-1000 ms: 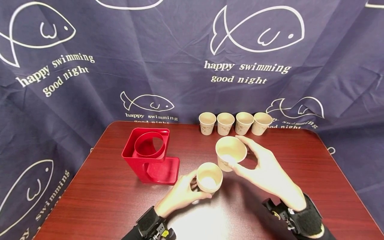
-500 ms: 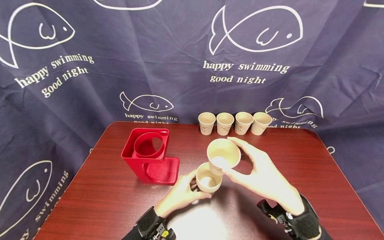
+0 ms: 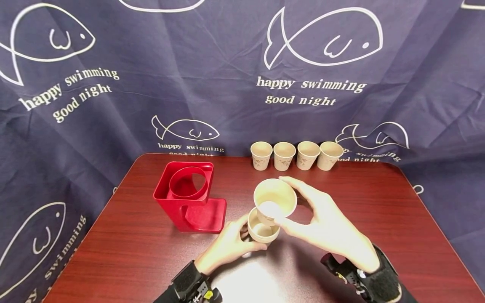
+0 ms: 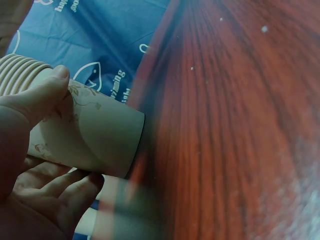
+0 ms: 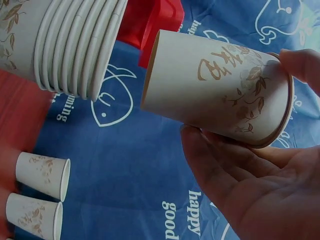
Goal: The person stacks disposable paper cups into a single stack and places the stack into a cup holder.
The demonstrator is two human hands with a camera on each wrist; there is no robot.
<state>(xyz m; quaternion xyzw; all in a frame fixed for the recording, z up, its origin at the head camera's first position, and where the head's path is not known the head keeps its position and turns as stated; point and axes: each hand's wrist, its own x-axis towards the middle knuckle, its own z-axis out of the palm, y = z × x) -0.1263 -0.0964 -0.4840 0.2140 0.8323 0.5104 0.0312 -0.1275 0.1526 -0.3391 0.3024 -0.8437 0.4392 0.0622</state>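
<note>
From the head view, the right hand (image 3: 326, 221) has just swung leftward, carrying a single cup (image 3: 276, 193) from beside the cup stack (image 3: 262, 239) to above its mouth! The left hand (image 3: 229, 242) hasn't budged, keeping that stack near the middle of the worktop (image 3: 379, 210), so I'd judge the line-up nearly made. Four cups (image 3: 306, 160) stand in a row along the far edge, and the red holder (image 3: 170, 210) sits toward the far left corner. Over to the left wrist view: thumb on one side, fingers round the other, a grip spread to the stack's width, just below the bunched rims; whether the base touches the worktop, I can't tell. And the right wrist view: thumb at the single cup's rim, fingers along its side, the grip only as wide as the cup itself. Its base faces the stack's open end, still visibly apart, so nothing's nested yet!
</note>
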